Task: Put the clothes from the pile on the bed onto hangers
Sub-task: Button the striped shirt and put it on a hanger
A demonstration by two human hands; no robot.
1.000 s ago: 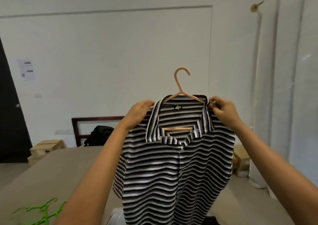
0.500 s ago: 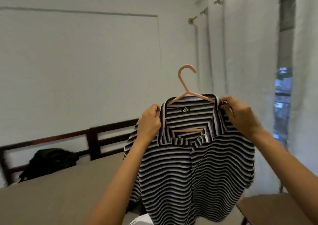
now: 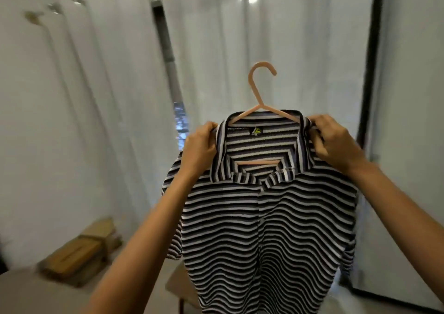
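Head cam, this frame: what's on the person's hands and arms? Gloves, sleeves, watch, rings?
No gloves on the left hand or the right hand. The left forearm and right forearm are bare to the frame edge, with no sleeve in view. No watch, bracelet or ring is visible.

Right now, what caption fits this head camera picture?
Left hand and right hand hold a striped shirt on a pink hanger before white curtains.

- Soft daylight reaches you through the white curtains, one glare spot up top.
- Your left edge, boxes included, is blurred.
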